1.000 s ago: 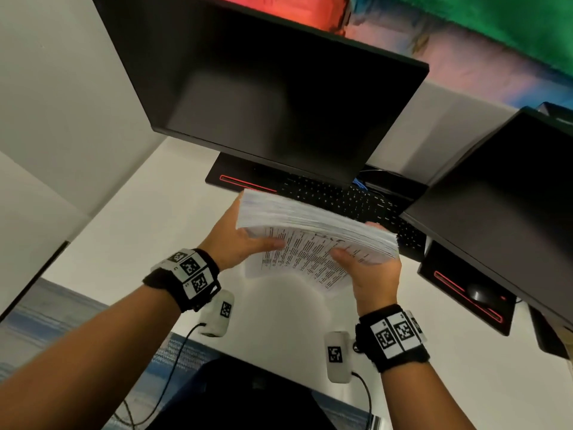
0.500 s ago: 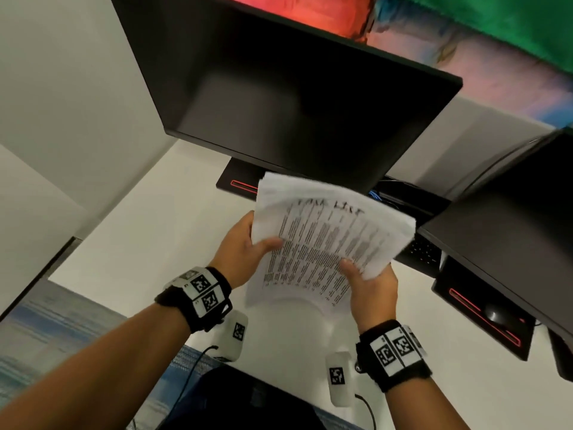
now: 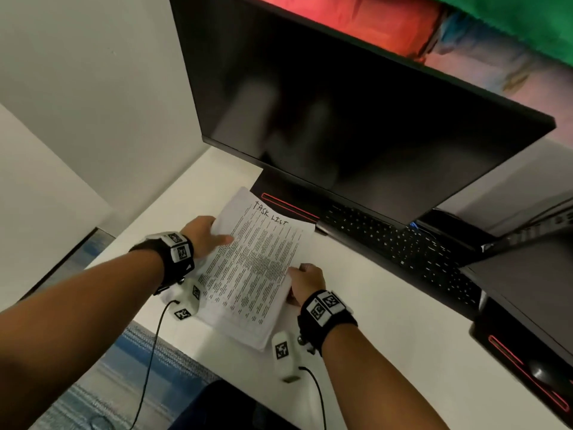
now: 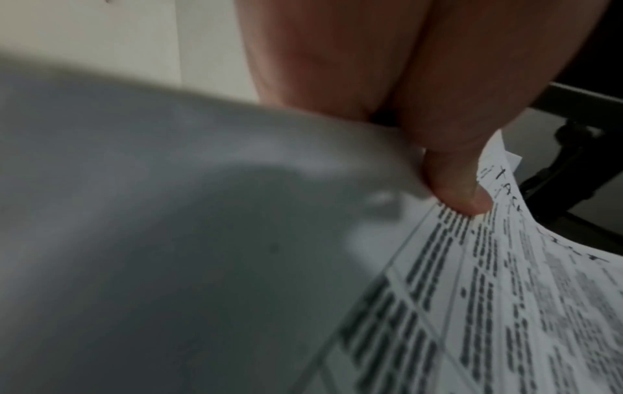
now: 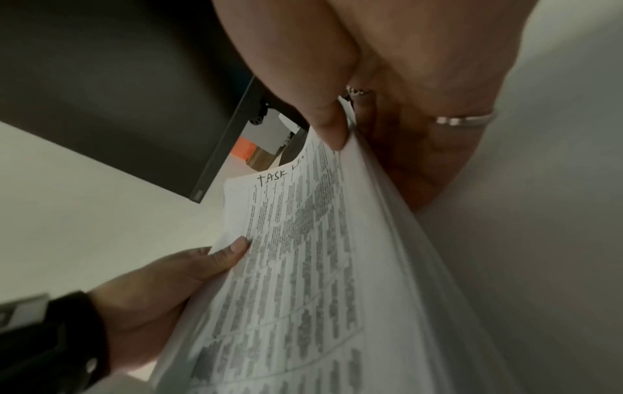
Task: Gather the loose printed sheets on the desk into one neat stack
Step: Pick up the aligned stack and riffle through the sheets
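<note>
A white worktop (image 3: 387,321) runs across the head view, with a large dark monitor (image 3: 341,103) standing at its far side and a black keyboard (image 3: 403,243) lying below the screen. A second dark screen (image 3: 527,290) comes in at the right edge.

Between the two forearms, in front of the monitor's base, is the stack of printed sheets (image 3: 251,268). Its top page carries columns of small print under a handwritten heading, "TASK LIST". The stack lies aslant, its far corner near the red strip on the monitor's base and its near corner toward the worktop's front edge; whether its underside rests on the worktop cannot be told.

The left hand (image 3: 201,234) grips the stack's left edge, thumb (image 4: 465,192) pressed on the printed top page and the other fingers hidden under the paper. The right hand (image 3: 305,282) grips the right edge, thumb (image 5: 332,128) on top of the page and fingers curled beneath, with a ring (image 5: 461,120) on one of them. In the right wrist view the many sheet edges fan slightly, not flush.

Both wrists wear black bands with square printed markers (image 3: 179,246).
</note>
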`<state>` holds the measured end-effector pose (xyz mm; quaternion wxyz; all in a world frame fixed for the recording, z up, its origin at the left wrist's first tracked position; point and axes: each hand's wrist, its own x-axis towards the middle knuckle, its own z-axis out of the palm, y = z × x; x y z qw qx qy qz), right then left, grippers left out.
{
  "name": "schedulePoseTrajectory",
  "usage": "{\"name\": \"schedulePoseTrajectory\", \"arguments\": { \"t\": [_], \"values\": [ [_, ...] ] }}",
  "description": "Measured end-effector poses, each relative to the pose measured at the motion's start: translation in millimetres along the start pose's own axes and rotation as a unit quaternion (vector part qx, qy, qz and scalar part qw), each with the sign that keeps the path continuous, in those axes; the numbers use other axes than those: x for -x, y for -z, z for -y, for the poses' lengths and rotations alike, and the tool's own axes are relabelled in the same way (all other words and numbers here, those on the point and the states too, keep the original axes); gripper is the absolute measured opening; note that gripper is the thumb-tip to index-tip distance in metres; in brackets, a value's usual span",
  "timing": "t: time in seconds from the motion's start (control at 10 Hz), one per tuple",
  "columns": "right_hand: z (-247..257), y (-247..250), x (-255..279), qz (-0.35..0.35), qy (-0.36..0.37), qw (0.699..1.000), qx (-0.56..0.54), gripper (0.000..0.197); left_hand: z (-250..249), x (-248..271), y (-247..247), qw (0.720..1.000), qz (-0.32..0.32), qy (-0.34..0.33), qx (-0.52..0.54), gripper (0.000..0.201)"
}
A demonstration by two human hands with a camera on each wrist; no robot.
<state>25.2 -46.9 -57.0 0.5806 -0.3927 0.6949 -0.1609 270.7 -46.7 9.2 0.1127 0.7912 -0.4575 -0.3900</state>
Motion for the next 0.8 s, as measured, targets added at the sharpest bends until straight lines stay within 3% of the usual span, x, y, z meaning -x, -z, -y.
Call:
{"name": "schedulePoseTrajectory", "arguments": {
  "t": [0.2, 0.4, 0.6, 0.8],
  "values": [
    [27, -2, 8, -0.016, -0.052, 0.998, 0.013, 0.017, 15, -27, 8, 0.999, -0.001, 0.002, -0.053, 0.036],
    [30, 0, 10, -0.053, -0.054, 0.997, 0.013, 0.026, 36, -32, 16, 0.998, -0.037, 0.019, -0.053, 0.017],
    [35, 3, 13, -0.040, -0.059, 0.997, 0.014, 0.032, 35, -38, 13, 0.997, -0.069, 0.032, -0.032, 0.016],
    [43, 7, 21, -0.042, 0.001, 0.988, 0.148, 0.027, 24, -32, 15, 0.992, -0.099, 0.042, -0.065, 0.022]
  ]
}}
